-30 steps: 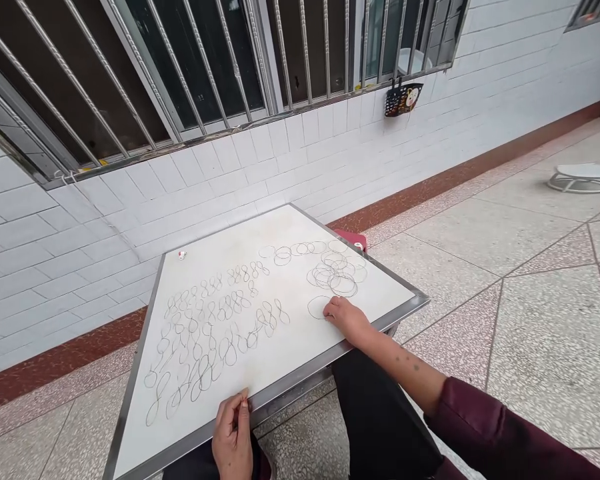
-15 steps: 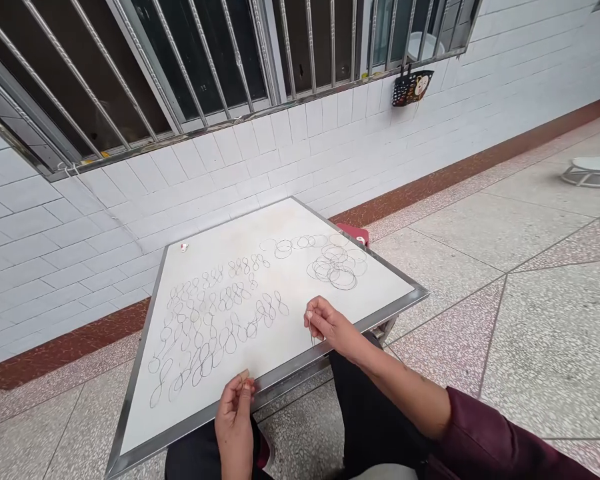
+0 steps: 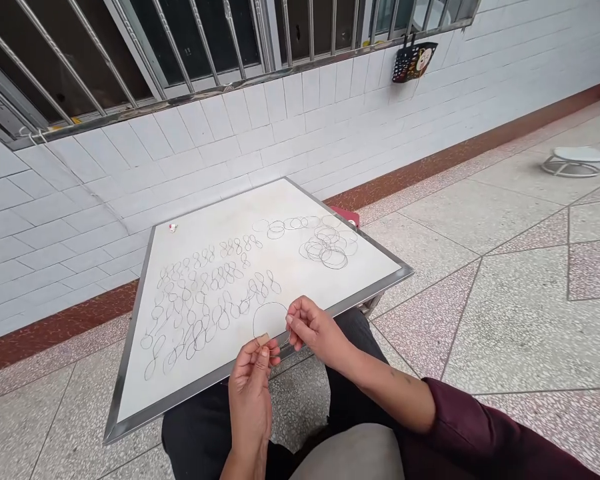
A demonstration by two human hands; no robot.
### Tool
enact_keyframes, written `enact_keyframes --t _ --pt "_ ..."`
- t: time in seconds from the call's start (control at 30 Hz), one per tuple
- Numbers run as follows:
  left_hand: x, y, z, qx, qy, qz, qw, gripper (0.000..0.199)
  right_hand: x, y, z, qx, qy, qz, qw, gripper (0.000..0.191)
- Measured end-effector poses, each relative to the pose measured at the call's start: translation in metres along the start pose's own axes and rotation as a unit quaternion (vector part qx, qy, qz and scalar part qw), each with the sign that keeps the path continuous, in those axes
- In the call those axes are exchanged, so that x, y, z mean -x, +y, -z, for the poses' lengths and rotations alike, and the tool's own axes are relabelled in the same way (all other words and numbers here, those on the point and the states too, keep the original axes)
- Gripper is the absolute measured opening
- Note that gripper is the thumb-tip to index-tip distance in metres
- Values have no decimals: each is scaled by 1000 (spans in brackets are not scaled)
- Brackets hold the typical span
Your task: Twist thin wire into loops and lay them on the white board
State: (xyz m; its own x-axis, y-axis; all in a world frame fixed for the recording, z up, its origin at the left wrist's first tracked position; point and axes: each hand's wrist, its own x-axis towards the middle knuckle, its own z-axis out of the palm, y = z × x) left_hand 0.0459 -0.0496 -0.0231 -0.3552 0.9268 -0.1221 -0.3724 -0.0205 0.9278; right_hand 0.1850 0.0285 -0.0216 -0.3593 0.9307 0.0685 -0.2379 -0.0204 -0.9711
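Note:
A thin wire loop (image 3: 270, 303) rises in an arc between my two hands, over the near edge of the white table (image 3: 220, 213). My left hand (image 3: 254, 370) pinches it low on the left, thumb against fingers. A small tan strip (image 3: 263, 339) shows at those fingertips; whether it is tape on the finger or a separate piece, I cannot tell. My right hand (image 3: 313, 330) has its fingers closed on the loop's right side. Rows of wire figure-eights (image 3: 223, 317) lie left of the hands, and overlapping round wire loops (image 3: 333, 248) lie farther back on the right.
The table has a metal rim (image 3: 180, 410). A small white object (image 3: 173, 228) sits at its far left corner. Beyond stands a tiled wall with barred windows and a hanging black basket (image 3: 414, 61). A red stool (image 3: 347, 216) is partly hidden behind the table; a low white stool (image 3: 576, 161) stands right.
My hands have come closer together, the right moving left and the left moving up and right. A round wire loop now shows between them. The view has shifted slightly.

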Motion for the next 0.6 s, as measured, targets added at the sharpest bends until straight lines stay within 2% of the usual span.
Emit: enact_keyframes --t 0.1,0.2,0.47,0.6 --pt "0 -1 2 26 34 -3 999 29 4 -1 -5 -30 -40 -4 999 27" --pt "0 1 2 47 44 -7 998 29 7 1 -9 -75 -79 -10 994 28" --pt "2 -2 6 48 51 7 998 32 11 4 -16 -145 -78 -45 985 33" --pt "2 0 7 72 63 8 995 36 13 2 -18 -184 -102 -54 976 33"
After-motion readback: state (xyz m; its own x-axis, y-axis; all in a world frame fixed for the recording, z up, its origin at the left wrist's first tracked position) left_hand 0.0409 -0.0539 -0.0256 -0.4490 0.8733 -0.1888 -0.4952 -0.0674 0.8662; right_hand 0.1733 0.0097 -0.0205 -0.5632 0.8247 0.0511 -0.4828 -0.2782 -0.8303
